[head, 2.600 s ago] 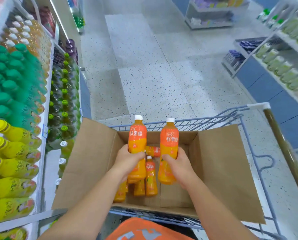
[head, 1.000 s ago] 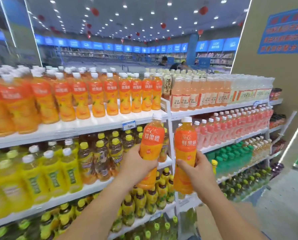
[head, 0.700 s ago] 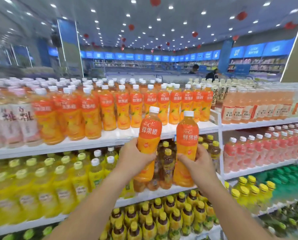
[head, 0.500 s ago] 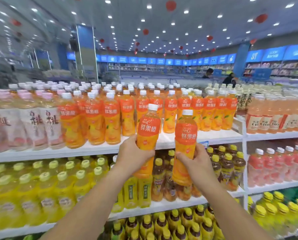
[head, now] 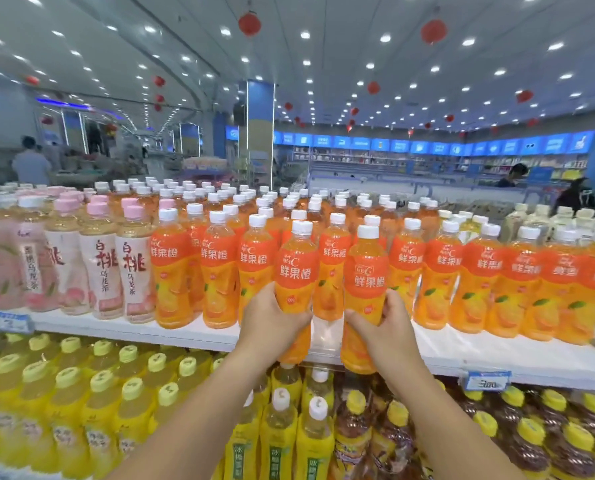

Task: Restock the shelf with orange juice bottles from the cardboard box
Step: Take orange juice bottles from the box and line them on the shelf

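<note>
From the head camera, the left hand [head: 271,323] wraps its fingers and thumb around the lower half of one orange juice bottle [head: 296,271]. The right hand [head: 389,327] grips a second orange juice bottle [head: 367,278] the same way. Both bottles stand upright, side by side with a narrow gap between them. They are held in front of the top shelf [head: 496,351], their bases about level with its white front edge. Half a second ago their bases hung lower, in front of the tier beneath, so both have been lifted and brought closer to the shelf. The shelved row of matching orange bottles [head: 219,265] now looms larger behind them, filling the shelf from the middle out to the right. Pale peach tea bottles [head: 102,268] stand at its left end. Yellow-capped bottles [head: 98,410] fill the tier below, and a price tag [head: 486,382] hangs on the shelf edge to the right of the right hand.
</note>
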### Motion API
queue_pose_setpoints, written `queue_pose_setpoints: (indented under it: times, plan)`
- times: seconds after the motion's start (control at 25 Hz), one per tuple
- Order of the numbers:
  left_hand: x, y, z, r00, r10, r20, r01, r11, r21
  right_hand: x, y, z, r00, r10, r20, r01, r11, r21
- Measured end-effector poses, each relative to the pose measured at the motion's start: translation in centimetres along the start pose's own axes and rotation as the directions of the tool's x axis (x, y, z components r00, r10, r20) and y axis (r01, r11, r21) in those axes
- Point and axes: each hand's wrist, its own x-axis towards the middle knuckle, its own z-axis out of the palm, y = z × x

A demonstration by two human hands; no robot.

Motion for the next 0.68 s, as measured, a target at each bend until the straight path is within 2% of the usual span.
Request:
queue_pose_setpoints:
  times: [0.2, 0.4, 0.68]
  plan:
    - [1.4, -0.3, 2.6, 0.997, -0.011, -0.080, 0.009, 1.000, -0.023, 3.9, 2.4, 0.0, 0.997, -0.035, 0.072, 0.032, 0.999, 0.033]
    - [2.7, -0.8, 3.7, 0.995, 0.005, -0.099, -0.011, 0.998, -0.058, 4.9, 3.7, 1.3, 0.995, -0.020, 0.101, 0.012, 0.996, 0.083]
    - [2.9, -1.6, 4.6, 0.999, 0.016, -0.048, -0.020, 0.995, -0.095, 4.9, 4.7, 2.6, 0.996, -0.008, 0.094, -0.001, 0.995, 0.102]
